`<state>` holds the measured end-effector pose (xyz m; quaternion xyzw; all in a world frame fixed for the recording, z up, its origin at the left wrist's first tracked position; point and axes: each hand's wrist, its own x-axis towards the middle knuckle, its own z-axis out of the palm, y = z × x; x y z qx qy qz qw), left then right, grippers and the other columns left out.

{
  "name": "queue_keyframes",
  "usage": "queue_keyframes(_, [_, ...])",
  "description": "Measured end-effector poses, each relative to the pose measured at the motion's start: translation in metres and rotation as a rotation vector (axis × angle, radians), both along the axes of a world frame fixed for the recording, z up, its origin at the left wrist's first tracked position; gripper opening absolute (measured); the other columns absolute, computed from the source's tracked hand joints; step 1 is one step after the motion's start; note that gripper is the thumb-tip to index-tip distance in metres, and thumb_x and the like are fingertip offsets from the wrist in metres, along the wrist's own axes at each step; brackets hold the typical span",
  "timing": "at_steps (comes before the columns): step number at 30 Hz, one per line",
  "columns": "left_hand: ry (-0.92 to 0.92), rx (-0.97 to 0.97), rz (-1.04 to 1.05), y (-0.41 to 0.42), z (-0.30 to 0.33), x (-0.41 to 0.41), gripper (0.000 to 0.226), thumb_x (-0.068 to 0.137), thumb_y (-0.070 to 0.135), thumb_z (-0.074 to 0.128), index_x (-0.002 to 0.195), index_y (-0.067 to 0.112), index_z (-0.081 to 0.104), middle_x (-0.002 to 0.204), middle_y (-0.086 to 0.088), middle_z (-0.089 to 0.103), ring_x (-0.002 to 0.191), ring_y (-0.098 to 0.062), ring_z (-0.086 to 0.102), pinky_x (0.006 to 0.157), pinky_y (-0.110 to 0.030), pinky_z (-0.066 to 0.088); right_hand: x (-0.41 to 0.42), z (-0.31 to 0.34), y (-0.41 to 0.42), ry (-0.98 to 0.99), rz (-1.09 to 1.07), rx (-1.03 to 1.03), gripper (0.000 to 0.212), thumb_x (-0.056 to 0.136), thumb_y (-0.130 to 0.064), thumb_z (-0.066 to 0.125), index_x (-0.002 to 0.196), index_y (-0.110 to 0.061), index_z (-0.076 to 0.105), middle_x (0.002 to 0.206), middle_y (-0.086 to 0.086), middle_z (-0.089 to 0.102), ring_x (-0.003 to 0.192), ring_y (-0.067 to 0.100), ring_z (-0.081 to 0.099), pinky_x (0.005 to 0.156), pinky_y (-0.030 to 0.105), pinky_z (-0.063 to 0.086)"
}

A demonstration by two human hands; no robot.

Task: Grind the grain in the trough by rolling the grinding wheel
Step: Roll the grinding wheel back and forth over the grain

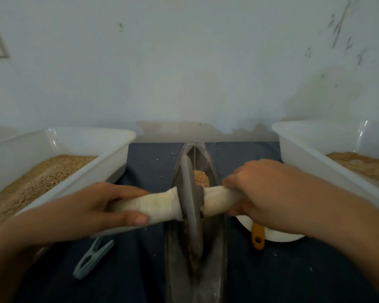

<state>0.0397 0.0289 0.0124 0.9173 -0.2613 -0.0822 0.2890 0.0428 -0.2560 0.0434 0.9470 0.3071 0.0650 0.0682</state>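
Left hand [101, 206] and right hand [260, 193] curled around cloth-wrapped handles [153, 206], each grip closed tight. Grinding wheel [192, 204] upright in trough [214, 248], grain [201, 178] just beyond.

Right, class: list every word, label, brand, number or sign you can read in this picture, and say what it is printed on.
None: no readable text appears anywhere.
The tubs of grain, the trough, the grinding wheel and its cloth-wrapped handle, the clothes peg and the wall carry no print that can be seen.
The wall's dark marks are scuffs, not letters.
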Motion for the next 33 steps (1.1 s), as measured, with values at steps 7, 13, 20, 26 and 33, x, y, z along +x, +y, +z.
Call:
queue_keyframes(7, [-0.079,-0.007,0.090,-0.006,-0.004,0.002,0.037,0.071,0.071,0.056,0.107,0.062,0.056,0.097,0.026,0.068,0.092,0.006,0.062,0.080,-0.012,0.046,0.008,-0.005,-0.001,0.001,-0.008,0.082,0.022,0.088,-0.044,0.057,0.103,-0.029,0.059,0.095,-0.004,0.061,0.087,0.015,0.057,0.074,0.031,0.047])
queue_keyframes(13, [-0.510,0.073,0.282,-0.030,-0.027,0.016,0.047,0.080,0.044,0.057,0.125,0.032,0.055,0.097,0.015,0.057,0.090,-0.005,0.055,0.076,-0.022,0.039,0.042,-0.032,0.000,-0.237,-0.049,0.116,0.039,0.093,-0.038,0.050,0.130,-0.027,0.043,0.122,-0.005,0.055,0.107,0.014,0.048,0.088,0.026,0.033])
queue_keyframes(20, [-0.124,-0.041,0.090,-0.005,-0.009,0.008,0.047,0.068,0.070,0.059,0.113,0.057,0.056,0.104,0.024,0.067,0.098,0.003,0.062,0.088,-0.026,0.049,0.011,-0.009,0.004,-0.098,-0.010,-0.011,0.026,0.091,-0.039,0.053,0.112,-0.024,0.057,0.105,-0.003,0.059,0.097,0.015,0.054,0.076,0.026,0.038])
queue_keyframes(26, [0.031,-0.015,-0.060,0.004,0.003,-0.001,0.049,0.071,0.068,0.059,0.117,0.056,0.053,0.107,0.021,0.067,0.098,0.001,0.063,0.083,-0.018,0.048,-0.016,0.009,-0.003,0.013,0.011,0.001,0.029,0.085,-0.050,0.056,0.102,-0.028,0.064,0.092,-0.005,0.062,0.082,0.013,0.060,0.070,0.027,0.048])
queue_keyframes(33, [-0.468,0.043,0.240,-0.025,-0.025,0.016,0.045,0.076,0.056,0.057,0.119,0.048,0.049,0.098,0.019,0.060,0.094,-0.004,0.056,0.080,-0.021,0.042,0.037,-0.023,0.001,-0.177,-0.060,0.093,0.032,0.091,-0.041,0.053,0.121,-0.028,0.051,0.114,-0.004,0.058,0.102,0.015,0.052,0.085,0.029,0.040])
